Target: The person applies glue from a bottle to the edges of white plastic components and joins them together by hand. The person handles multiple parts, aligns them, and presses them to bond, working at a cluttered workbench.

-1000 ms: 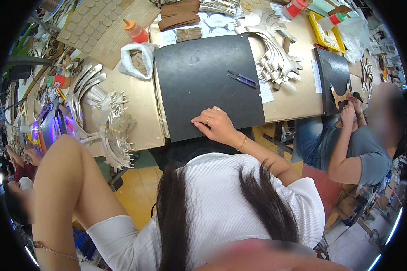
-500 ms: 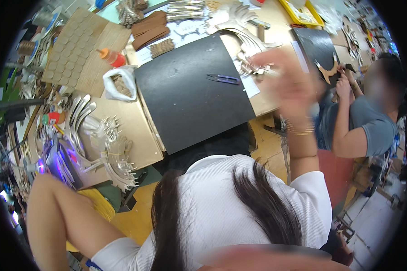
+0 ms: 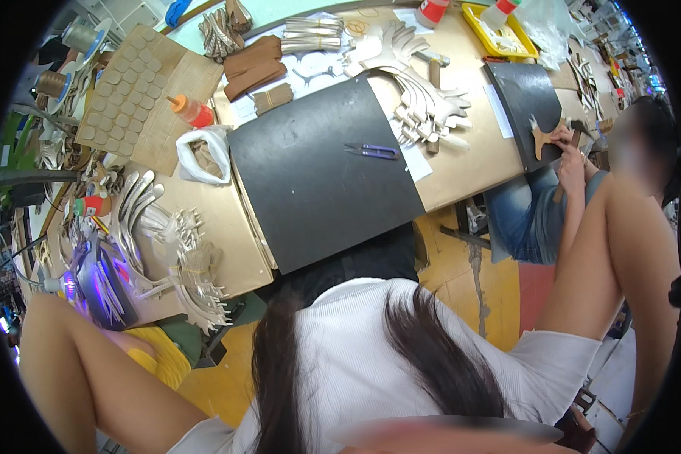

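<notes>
Both your hands are out of view, so I cannot tell whether either is clenched or holding something. The purple snips (image 3: pixel 378 153) lie by the right edge of the black mat (image 3: pixel 310 200), blades pointing left; a careless sweep could knock them off or prick you. Left of the mat, a bump could tip the red bottle (image 3: pixel 196 114) onto the open white bag (image 3: pixel 187 159).
</notes>
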Tool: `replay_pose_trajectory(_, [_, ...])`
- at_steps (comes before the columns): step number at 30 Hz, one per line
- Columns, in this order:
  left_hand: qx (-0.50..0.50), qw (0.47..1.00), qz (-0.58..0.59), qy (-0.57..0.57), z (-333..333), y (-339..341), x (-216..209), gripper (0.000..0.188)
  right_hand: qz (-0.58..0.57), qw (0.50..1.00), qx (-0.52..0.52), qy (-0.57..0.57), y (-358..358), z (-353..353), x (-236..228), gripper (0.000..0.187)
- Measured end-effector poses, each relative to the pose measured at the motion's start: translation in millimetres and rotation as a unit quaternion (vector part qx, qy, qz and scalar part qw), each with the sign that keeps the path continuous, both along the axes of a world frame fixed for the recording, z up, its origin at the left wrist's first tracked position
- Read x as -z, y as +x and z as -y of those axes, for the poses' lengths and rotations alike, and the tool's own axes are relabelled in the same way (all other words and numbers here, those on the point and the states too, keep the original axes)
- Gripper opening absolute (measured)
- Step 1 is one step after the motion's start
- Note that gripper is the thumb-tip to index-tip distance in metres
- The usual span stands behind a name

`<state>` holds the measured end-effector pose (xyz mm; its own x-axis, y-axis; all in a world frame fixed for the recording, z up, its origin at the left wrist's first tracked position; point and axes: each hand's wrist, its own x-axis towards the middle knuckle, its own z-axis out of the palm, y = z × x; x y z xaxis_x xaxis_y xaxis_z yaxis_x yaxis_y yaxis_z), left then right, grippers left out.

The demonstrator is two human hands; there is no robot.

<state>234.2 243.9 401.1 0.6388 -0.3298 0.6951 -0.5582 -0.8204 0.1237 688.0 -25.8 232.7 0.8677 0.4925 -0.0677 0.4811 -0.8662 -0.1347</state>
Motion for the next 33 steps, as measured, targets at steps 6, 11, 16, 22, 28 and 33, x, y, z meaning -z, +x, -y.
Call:
replay_pose_trajectory(6, [-0.01,1.0,0.013,0.015,-1,-5,6,0.033,-0.021,0.999,0.022,-0.009,-6,8,38,0.027])
replay_pose_trajectory(11, [-0.016,0.999,0.019,0.022,-5,-5,16,0.033,-0.029,0.999,0.028,0.004,-13,13,63,0.029])
replay_pose_trajectory(16, [-0.019,0.999,0.033,0.031,-10,-4,21,0.034,-0.028,0.998,0.025,0.039,-16,12,79,0.032])
replay_pose_trajectory(22, [-0.026,0.998,0.039,0.039,-15,0,25,0.034,0.009,0.985,-0.016,0.172,-40,-7,57,0.035])
replay_pose_trajectory(28, [-0.027,0.998,0.052,0.036,-18,4,22,0.035,0.055,0.802,-0.233,0.547,-107,-26,-46,0.038])
replay_pose_trajectory(33, [-0.022,0.998,0.061,0.024,-20,5,14,0.035,0.052,0.542,-0.491,0.68,-171,-39,-138,0.041])
